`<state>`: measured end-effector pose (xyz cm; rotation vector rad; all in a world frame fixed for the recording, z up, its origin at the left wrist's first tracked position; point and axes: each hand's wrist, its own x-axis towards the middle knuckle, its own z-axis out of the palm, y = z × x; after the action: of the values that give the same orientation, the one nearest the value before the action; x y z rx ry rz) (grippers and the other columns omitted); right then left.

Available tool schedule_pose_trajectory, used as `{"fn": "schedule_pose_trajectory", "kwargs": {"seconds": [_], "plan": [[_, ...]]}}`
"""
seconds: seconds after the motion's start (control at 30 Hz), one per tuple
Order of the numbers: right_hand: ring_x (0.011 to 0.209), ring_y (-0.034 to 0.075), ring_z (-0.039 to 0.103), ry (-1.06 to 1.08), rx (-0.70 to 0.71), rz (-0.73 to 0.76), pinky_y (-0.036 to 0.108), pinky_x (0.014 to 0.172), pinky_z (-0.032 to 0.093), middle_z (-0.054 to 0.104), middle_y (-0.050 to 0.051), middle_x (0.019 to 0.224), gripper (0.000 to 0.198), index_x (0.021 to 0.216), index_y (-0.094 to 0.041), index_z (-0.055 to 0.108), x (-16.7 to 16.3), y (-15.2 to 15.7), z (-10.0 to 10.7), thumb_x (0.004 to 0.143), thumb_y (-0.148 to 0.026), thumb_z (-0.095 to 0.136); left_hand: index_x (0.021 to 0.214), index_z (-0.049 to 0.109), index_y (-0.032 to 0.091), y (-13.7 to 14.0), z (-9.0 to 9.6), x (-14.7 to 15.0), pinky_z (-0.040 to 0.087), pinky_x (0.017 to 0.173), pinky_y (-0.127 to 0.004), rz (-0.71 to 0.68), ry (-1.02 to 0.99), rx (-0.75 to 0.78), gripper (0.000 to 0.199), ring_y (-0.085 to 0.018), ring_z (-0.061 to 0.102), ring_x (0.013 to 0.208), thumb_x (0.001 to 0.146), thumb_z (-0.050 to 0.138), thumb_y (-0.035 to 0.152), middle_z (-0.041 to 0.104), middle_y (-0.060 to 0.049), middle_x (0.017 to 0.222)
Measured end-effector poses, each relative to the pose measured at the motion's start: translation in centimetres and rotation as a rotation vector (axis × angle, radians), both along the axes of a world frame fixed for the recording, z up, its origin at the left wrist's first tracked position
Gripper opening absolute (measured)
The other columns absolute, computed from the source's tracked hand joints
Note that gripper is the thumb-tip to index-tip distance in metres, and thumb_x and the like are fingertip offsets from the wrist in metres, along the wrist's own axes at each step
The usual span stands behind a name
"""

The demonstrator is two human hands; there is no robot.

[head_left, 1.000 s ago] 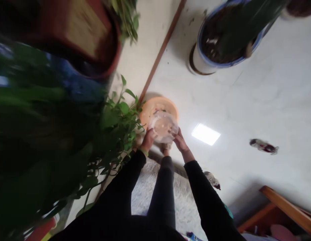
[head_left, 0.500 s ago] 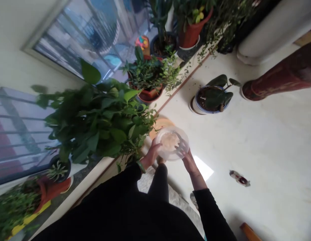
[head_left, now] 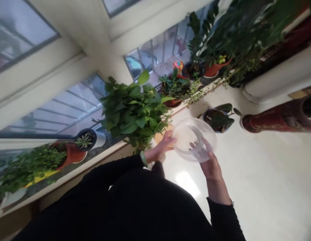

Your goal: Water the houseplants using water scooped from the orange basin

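A clear, frosted round plastic bowl (head_left: 187, 139) is held up in front of me, between both hands. My left hand (head_left: 166, 143) grips its left rim, with the thumb near the edge; a pale green bangle (head_left: 143, 158) circles that wrist. My right hand (head_left: 211, 163) supports the opposite side, its fingers showing through the see-through wall. The bowl is tilted, and whether it contains any liquid I cannot tell. Partly hidden behind it and the left hand is an orange round thing (head_left: 159, 138) low by the ledge.
A large leafy plant (head_left: 135, 113) spreads over the window ledge to the left. Along the ledge stand a white-potted succulent (head_left: 85, 140) and red-potted plants (head_left: 70, 154). A potted plant (head_left: 218, 118) sits on the floor behind the bowl, near a tall red vase (head_left: 278, 117).
Both hands have lifted the bowl nearer to me and to the right, still gripping it. The head view has tilted up, showing more of the windows.
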<state>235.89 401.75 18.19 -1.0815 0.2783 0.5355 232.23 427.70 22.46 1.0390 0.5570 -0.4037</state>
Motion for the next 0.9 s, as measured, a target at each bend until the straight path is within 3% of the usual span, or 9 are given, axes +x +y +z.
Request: {"fn": "schedule_pose_trajectory", "kwargs": {"seconds": [0.2, 0.4, 0.7, 0.9], "plan": [[0.158, 0.050, 0.065, -0.069, -0.059, 0.069, 0.079, 0.138, 0.041, 0.082, 0.011, 0.144, 0.080, 0.146, -0.042, 0.080, 2.3, 1.2, 4.8, 0.078, -0.080, 0.094, 0.167, 0.048, 0.036, 0.7, 5.7, -0.5, 0.051, 0.130, -0.063, 0.060, -0.080, 0.015, 0.081, -0.039, 0.060, 0.158, 0.097, 0.085, 0.058, 0.063, -0.015, 0.164], [0.150, 0.050, 0.070, -0.101, -0.037, 0.234, 0.078, 0.132, 0.049, 0.084, 0.011, 0.134, 0.079, 0.140, -0.037, 0.081, 5.5, 2.9, 8.8, 0.075, -0.078, 0.098, 0.165, 0.052, 0.033, 1.0, 9.5, -1.6, 0.055, 0.129, -0.060, 0.211, -0.137, 0.038, 0.077, -0.039, 0.063, 0.153, 0.102, 0.080, 0.066, 0.064, -0.016, 0.163], [0.155, 0.047, 0.069, -0.123, -0.042, 0.435, 0.073, 0.131, 0.056, 0.086, 0.008, 0.138, 0.068, 0.133, -0.038, 0.084, 8.0, 6.9, 12.9, 0.079, -0.078, 0.096, 0.162, 0.058, 0.034, 2.7, 11.9, -2.9, 0.066, 0.112, -0.049, 0.411, -0.142, 0.052, 0.070, -0.032, 0.075, 0.132, 0.104, 0.080, 0.066, 0.068, -0.014, 0.162], [0.152, 0.043, 0.072, -0.171, -0.099, 0.502, 0.068, 0.132, 0.058, 0.088, 0.006, 0.137, 0.068, 0.130, -0.039, 0.086, 8.5, 10.7, 15.2, 0.078, -0.083, 0.094, 0.161, 0.060, 0.034, 5.4, 13.0, -3.9, 0.067, 0.112, -0.049, 0.471, -0.187, 0.032, 0.071, -0.032, 0.077, 0.129, 0.103, 0.080, 0.069, 0.072, -0.013, 0.154]]}}
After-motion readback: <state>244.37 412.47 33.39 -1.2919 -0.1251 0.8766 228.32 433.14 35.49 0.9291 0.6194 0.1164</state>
